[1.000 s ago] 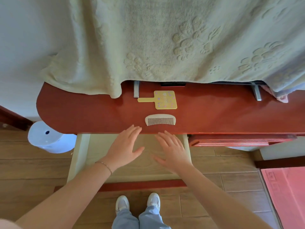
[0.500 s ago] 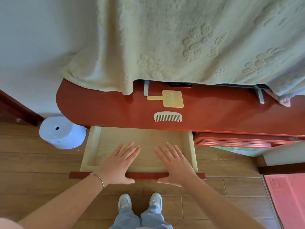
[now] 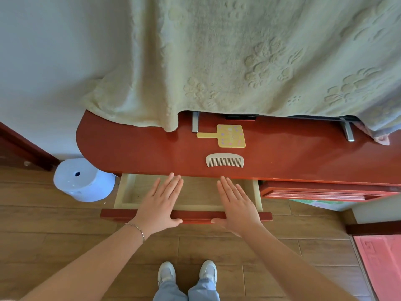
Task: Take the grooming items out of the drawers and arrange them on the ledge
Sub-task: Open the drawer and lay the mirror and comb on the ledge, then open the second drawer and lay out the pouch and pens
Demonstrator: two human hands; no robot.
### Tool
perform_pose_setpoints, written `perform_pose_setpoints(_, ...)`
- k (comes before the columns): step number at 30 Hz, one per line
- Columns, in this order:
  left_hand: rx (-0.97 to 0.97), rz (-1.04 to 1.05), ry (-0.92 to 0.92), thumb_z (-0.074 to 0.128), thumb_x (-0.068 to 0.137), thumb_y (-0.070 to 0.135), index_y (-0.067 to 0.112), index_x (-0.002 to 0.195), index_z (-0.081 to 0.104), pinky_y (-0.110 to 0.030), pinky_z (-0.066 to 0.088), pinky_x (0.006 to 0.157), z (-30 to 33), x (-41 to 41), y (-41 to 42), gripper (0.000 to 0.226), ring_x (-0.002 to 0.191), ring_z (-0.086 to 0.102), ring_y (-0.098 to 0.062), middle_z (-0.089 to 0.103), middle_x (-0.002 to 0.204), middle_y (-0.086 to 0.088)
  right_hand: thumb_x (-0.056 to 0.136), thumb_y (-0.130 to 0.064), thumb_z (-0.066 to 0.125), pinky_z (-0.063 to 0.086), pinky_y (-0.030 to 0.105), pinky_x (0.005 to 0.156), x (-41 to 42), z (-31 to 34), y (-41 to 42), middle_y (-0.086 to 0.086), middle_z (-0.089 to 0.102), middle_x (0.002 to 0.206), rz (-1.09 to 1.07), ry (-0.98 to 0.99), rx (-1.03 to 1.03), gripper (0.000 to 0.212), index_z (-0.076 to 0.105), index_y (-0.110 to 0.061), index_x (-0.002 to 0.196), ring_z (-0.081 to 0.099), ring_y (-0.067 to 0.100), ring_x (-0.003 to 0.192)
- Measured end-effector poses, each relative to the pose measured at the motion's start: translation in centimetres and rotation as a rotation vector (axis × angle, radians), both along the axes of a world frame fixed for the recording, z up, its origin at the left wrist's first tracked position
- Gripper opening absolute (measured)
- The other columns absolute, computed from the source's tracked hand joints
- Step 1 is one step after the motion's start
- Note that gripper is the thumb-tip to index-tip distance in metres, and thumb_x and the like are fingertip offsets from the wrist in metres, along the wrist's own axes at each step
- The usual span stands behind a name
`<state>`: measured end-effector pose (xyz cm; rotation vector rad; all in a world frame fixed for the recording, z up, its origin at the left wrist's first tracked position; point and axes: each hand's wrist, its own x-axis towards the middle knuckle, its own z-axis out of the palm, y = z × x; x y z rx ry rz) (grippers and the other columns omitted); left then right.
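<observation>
- A big pale green blanket (image 3: 249, 57) with flower shapes pressed into it fills the top of the frame. It hangs down over the back of the ledge.
- The red wooden ledge (image 3: 134, 148) runs across the middle of the frame, from the round end at the left to the right edge.
- The brown wood floor (image 3: 43, 240) covers the bottom of the frame.
- A pink mat (image 3: 382, 263) lies in the lower right corner.
- A drawer (image 3: 128, 192) is pulled out under the ledge, just below the middle of the frame. Its inside is light wood and its red front is toward the person. The part that shows has nothing in it.
- A second red drawer (image 3: 321, 193) is at the right, open only a bit.
- A round pale blue tub (image 3: 83, 181) sits on the floor at the left, beside the open drawer.
- The left hand (image 3: 160, 205) is flat with fingers spread a little. It lies over the drawer, thumb at the red front.
- The right hand (image 3: 236, 205) is flat and spread the same way, next to the left one. Neither hand holds anything.
- A yellow hand mirror (image 3: 230, 136) lies on the ledge, above the middle, handle pointing left.
- A cream comb (image 3: 224, 160) lies on the ledge just below the mirror, near the front edge, teeth pointing down.
- Two white shoes (image 3: 186, 272) are at the bottom middle.
- A thin bracelet (image 3: 138, 230) is on the left wrist.
</observation>
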<state>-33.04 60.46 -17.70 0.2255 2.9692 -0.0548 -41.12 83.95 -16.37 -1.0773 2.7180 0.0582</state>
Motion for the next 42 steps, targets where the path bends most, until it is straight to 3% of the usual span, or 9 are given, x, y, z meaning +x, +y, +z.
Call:
perform_pose_setpoints(4, -0.009, 0.022, 0.054, 0.074, 0.049, 0.067, 0.002, 0.14, 0.034, -0.051, 0.034, 0.106, 0.3, -2.0, -0.3, 0.119, 0.135, 0.034, -0.03, 0.039, 0.145, -0.014, 0.065, -0.065, 0.067, 0.014, 0.041, 0.113, -1.6, -0.1, -1.0, 0.011, 0.023, 0.153, -0.039, 0.111, 0.045, 0.113, 0.013, -0.005, 0.143, 0.023, 0.023, 0.141)
perform_pose_setpoints(7, -0.031, 0.044, 0.082, 0.075, 0.052, 0.064, 0.002, 0.138, 0.039, -0.051, 0.034, 0.104, 0.4, -3.6, -0.7, 0.112, 0.134, 0.036, -0.03, 0.041, 0.144, -0.014, 0.069, -0.06, 0.068, 0.01, 0.041, 0.113, -2.7, 0.0, -2.0, 0.012, 0.022, 0.154, -0.054, 0.147, 0.048, 0.108, 0.015, -0.005, 0.145, 0.02, 0.024, 0.142)
perform_pose_setpoints(11, -0.036, 0.089, 0.124, 0.078, 0.056, 0.056, 0.001, 0.136, 0.042, -0.049, 0.035, 0.104, 0.2, -5.4, -1.2, 0.104, 0.134, 0.038, -0.03, 0.044, 0.142, -0.015, 0.07, -0.051, 0.073, 0.015, 0.04, 0.112, -4.2, -0.3, -3.3, 0.013, 0.028, 0.151, -0.114, 0.163, 0.034, 0.101, 0.024, -0.003, 0.144, 0.025, 0.025, 0.141)
perform_pose_setpoints(16, -0.028, 0.142, 0.149, 0.081, 0.059, 0.042, -0.002, 0.135, 0.043, -0.048, 0.039, 0.102, -0.1, -6.9, -2.2, 0.096, 0.132, 0.041, -0.03, 0.047, 0.139, -0.016, 0.075, -0.043, 0.071, 0.015, 0.038, 0.114, -6.2, -0.3, -4.5, 0.013, 0.018, 0.155, -0.091, 0.177, 0.031, 0.099, 0.014, -0.003, 0.146, 0.018, 0.026, 0.143)
perform_pose_setpoints(23, -0.044, 0.175, 0.159, 0.077, 0.068, 0.031, 0.0, 0.136, 0.041, -0.049, 0.038, 0.102, -0.4, -7.7, -2.4, 0.083, 0.132, 0.04, -0.03, 0.046, 0.14, -0.016, 0.076, -0.024, 0.071, 0.023, 0.039, 0.111, -7.1, -0.8, -5.7, 0.013, 0.032, 0.15, -0.118, 0.198, 0.018, 0.081, 0.03, -0.003, 0.142, 0.03, 0.025, 0.138)
perform_pose_setpoints(26, -0.012, 0.187, 0.157, 0.075, 0.069, 0.029, 0.001, 0.138, 0.039, -0.049, 0.037, 0.104, -0.2, -7.5, -1.9, 0.083, 0.134, 0.038, -0.03, 0.043, 0.142, -0.016, 0.081, -0.025, 0.066, 0.019, 0.039, 0.112, -6.4, -1.0, -5.6, 0.012, 0.031, 0.151, -0.163, 0.188, -0.02, 0.075, 0.028, -0.004, 0.143, 0.029, 0.025, 0.139)
perform_pose_setpoints(31, 0.054, -0.029, 0.199, 0.07, 0.071, 0.04, 0.001, 0.138, 0.04, -0.047, 0.035, 0.106, 0.8, -7.3, 0.9, 0.083, 0.134, 0.036, -0.029, 0.041, 0.144, -0.014, 0.08, -0.032, 0.064, 0.017, 0.039, 0.113, -4.3, -0.5, -3.0, 0.012, 0.033, 0.149, -0.266, 0.144, -0.119, 0.078, 0.028, -0.003, 0.143, 0.03, 0.024, 0.139)
perform_pose_setpoints(34, 0.107, -0.131, 0.215, 0.066, 0.075, 0.039, 0.002, 0.138, 0.04, -0.044, 0.034, 0.107, 1.4, -7.4, 3.8, 0.078, 0.135, 0.036, -0.027, 0.04, 0.145, -0.013, 0.088, -0.025, 0.048, 0.005, 0.034, 0.116, -2.3, -0.3, 0.5, 0.008, 0.018, 0.155, -0.412, 0.093, -0.175, 0.07, 0.016, -0.006, 0.147, 0.013, 0.019, 0.144)
perform_pose_setpoints(42, 0.206, -0.415, 0.189, 0.065, 0.074, 0.034, 0.004, 0.135, 0.044, -0.041, 0.041, 0.102, 2.5, -8.8, 13.9, 0.071, 0.131, 0.042, -0.025, 0.045, 0.142, -0.012, 0.095, -0.034, 0.037, -0.009, 0.028, 0.114, 4.0, 1.1, 13.1, 0.002, 0.007, 0.158, -0.818, 0.036, -0.102, 0.067, 0.005, -0.011, 0.149, 0.0, 0.014, 0.145)
